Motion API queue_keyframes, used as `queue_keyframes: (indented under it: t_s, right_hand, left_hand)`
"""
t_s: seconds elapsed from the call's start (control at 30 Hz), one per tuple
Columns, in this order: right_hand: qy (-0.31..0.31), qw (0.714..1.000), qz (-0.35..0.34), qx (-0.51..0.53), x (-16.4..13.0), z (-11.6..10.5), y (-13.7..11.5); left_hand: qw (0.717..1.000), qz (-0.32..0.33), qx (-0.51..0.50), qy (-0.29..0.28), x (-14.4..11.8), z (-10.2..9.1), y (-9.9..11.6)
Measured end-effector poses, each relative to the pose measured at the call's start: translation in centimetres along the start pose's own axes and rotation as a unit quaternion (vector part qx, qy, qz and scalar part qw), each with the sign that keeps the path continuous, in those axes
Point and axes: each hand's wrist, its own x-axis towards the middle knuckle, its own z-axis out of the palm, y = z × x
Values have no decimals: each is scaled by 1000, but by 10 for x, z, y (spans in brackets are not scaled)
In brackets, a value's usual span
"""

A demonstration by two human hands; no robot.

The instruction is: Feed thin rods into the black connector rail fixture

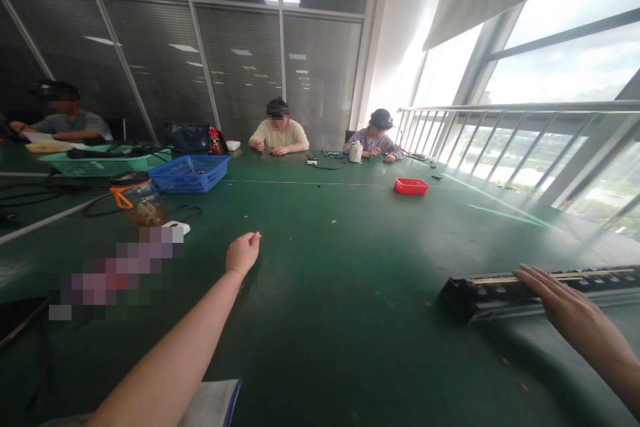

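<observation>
My left hand (243,252) is stretched out over the green table (350,267), its fingers closed, with a tiny pale thing pinched at the fingertips. My right hand (565,300) lies flat with its fingers spread on a long black tray (500,290) with slots, at the right. Thin pale sticks lie along the top of that tray.
A red box (411,186) sits mid-table, a blue basket (190,173) and a green basket (107,161) at the left with cables and a jar (131,190). Three other people sit at the far side. Windows with a railing (525,127) run along the right.
</observation>
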Motion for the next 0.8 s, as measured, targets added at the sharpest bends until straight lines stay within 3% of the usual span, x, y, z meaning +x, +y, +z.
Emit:
queue_keyframes:
  t_s: [0.17, 0.47, 0.67, 0.8]
  right_hand:
    - [-29, 999, 6, -17, 6, -5, 4]
    - [-11, 999, -9, -44, -3, 3, 1]
    - [55, 992, -31, -106, -4, 13, 10]
    - [60, 990, -40, -117, -3, 9, 3]
  left_hand:
    - [1000, 6, 0, -1, 0, 0, -1]
    - [1000, 2, 2, -5, 0, 0, -1]
    - [1000, 2, -3, 1, 1, 1, -1]
    - [1000, 2, -9, 4, 1, 1, -2]
